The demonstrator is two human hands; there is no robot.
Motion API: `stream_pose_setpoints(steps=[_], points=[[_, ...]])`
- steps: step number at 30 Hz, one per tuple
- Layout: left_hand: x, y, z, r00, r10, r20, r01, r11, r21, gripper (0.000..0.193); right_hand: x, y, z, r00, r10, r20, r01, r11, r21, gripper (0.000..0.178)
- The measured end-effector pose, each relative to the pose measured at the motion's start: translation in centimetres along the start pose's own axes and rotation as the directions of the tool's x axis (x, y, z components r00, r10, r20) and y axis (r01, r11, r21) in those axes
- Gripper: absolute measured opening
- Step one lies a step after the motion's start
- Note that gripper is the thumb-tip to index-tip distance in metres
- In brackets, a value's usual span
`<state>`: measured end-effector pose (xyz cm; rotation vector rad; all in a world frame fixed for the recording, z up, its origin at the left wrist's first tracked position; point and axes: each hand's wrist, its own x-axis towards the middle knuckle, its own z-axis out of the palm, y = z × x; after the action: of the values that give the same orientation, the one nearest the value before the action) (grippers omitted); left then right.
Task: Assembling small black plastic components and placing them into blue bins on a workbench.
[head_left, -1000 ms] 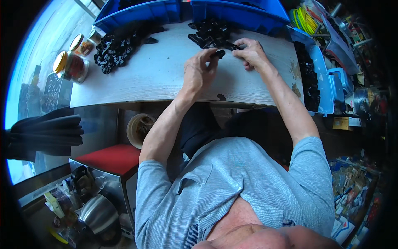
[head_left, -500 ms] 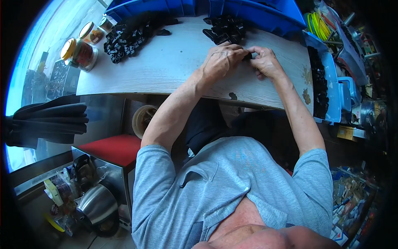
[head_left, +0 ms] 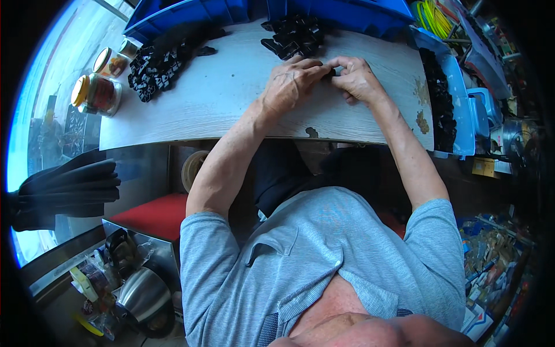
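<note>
Over the right half of the white tabletop (head_left: 231, 92), my left hand (head_left: 293, 81) and my right hand (head_left: 355, 79) meet. Between their fingertips is a small black piece (head_left: 330, 73), mostly covered by the fingers, so its exact kind does not show. Both hands are closed on it, the right one in a pinch of thumb and forefinger. Just beyond my left hand lies a pile of small black plastic-looking parts (head_left: 295, 36). Farther left spreads a larger heap of similar black parts (head_left: 156, 72), and a single black part (head_left: 206, 51) lies beside it.
Blue bins (head_left: 191, 13) line the table's far edge. Jars, one with a yellow lid (head_left: 98, 95), stand at the left edge. A light blue tray (head_left: 462, 124) of black parts sits at the right. Below left are a red-topped cabinet (head_left: 156, 217) and a steel kettle (head_left: 144, 295).
The whole view has shifted slightly, putting the table and piles a little farther left. Both hands keep the small black piece between them, with only slight finger movement.
</note>
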<state>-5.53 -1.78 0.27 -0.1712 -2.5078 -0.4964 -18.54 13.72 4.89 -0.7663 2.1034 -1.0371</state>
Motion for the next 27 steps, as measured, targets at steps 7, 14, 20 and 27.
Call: stream_pose_setpoints(steps=[7,14,20,27], points=[[-0.8,1.7,-1.0,0.996,-0.063,0.064,0.052,0.985,0.163,0.045,-0.4,-0.7,0.3,1.0,-0.019,-0.013,0.018,0.999,-0.042,0.03],[-1.1,1.6,-2.3,0.947,-0.185,-0.262,0.181,0.983,-0.04,0.038,0.0,0.4,-0.2,1.0,-0.022,-0.022,0.021,0.999,-0.024,0.033],[-4.6,-8.5,-8.4,0.835,-0.425,-0.349,0.55,0.661,0.511,0.044,0.2,1.7,0.2,0.991,-0.073,-0.116,0.089,0.987,0.137,0.037],[-7.6,-10.4,-8.9,0.914,-0.327,-0.242,0.407,0.742,0.532,0.031,-0.4,1.8,-1.1,0.993,0.02,-0.116,0.023,0.935,0.354,0.048]])
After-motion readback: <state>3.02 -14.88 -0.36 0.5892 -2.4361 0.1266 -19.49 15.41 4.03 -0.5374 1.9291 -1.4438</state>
